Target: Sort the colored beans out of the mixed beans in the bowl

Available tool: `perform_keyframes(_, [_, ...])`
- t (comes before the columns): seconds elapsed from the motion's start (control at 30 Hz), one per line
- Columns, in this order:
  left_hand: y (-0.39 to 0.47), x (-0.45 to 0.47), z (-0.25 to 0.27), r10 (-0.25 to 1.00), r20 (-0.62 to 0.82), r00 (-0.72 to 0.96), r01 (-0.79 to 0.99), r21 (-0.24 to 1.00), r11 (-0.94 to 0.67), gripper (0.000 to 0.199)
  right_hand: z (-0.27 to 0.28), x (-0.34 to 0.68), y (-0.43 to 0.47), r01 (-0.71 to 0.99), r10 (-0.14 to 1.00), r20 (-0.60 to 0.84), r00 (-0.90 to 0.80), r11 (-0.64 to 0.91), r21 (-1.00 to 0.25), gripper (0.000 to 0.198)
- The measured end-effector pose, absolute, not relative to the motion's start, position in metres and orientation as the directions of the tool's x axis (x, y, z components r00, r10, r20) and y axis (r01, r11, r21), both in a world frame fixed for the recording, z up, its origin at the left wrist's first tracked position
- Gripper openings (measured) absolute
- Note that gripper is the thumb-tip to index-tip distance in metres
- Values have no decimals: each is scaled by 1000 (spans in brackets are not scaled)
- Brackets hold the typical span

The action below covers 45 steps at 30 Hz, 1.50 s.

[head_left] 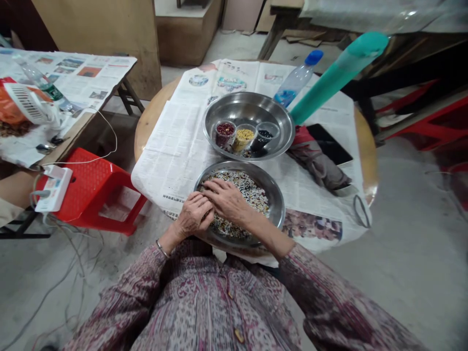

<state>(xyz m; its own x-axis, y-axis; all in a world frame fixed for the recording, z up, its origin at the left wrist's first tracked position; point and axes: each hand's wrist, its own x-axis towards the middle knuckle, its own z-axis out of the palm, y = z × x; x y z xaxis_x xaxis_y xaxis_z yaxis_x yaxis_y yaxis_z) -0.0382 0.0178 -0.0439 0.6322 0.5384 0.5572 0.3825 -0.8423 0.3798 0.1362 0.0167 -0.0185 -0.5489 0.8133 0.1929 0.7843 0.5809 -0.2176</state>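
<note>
A shallow metal basin [277,195] on the newspaper in front of me holds a mix of white, black, yellow and dark red grains and beans [252,190]. Over its left rim, my left hand [194,213] is curled closed. My right hand [229,201] reaches across the mix, its bent fingers meeting those of my left hand. Whatever they pinch is too small or hidden. Behind sits a larger metal bowl [252,105] with three clear plastic cups: one of red beans [225,130], one of yellow grains [243,137] and one of black beans [263,136].
A clear bottle with a blue cap [298,80], a green tube-like object [340,78], a dark tablet-like slab [331,144] and crumpled cloth [318,163] lie right of the bowls. A red stool [91,183] bearing a power strip [54,189] stands left; cords trail across the floor.
</note>
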Motion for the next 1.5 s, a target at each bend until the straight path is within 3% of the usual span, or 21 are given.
perform_keyframes(0.17, [18, -39, -41, 556, 504, 661, 392, 399, -829, 23, -16, 166, 29, 853, 876, 94, -473, 482, -202, 25])
perform_keyframes(0.33, [17, -39, -41, 573, 479, 665, 406, 412, -816, 21, -22, 202, -6, 896, 958, 53, -280, 281, -345, 24])
perform_keyframes(0.43, [17, -39, -41, 564, 492, 664, 403, 401, -823, 20, -23, 199, -33, 849, 958, 90, -274, 285, -446, 32])
perform_keyframes(0.53, [17, -38, -40, 567, 496, 658, 409, 397, -822, 21, -23, 178, -43, 785, 919, 100, -380, 379, -490, 45])
perform_keyframes(0.7, [17, -38, -40, 558, 522, 645, 402, 389, -829, 21, -26, 157, -16, 757, 858, 96, -504, 493, -429, 31])
perform_keyframes(0.9, [17, -38, -41, 555, 529, 642, 385, 404, -830, 19, -16, 184, 10, 916, 963, 204, -178, 238, -322, 30])
perform_keyframes(1.03, [17, -38, -42, 571, 516, 639, 387, 426, -818, 20, -16, 192, -2, 966, 985, 172, -18, 62, -251, 32])
perform_keyframes(1.13, [17, -38, -43, 583, 491, 648, 396, 436, -808, 20, -22, 183, -17, 942, 989, 123, -82, 117, -315, 37])
perform_keyframes(1.27, [17, -38, -42, 578, 496, 649, 397, 427, -812, 20, -29, 165, -28, 835, 978, 64, -197, 201, -512, 11])
perform_keyframes(1.37, [16, -38, -41, 578, 523, 626, 384, 438, -813, 17, -31, 154, -32, 734, 960, 77, -269, 256, -629, 19])
perform_keyframes(1.5, [13, -40, -42, 621, 549, 559, 374, 502, -780, 12, -32, 142, -29, 648, 878, 152, -454, 442, -620, 20])
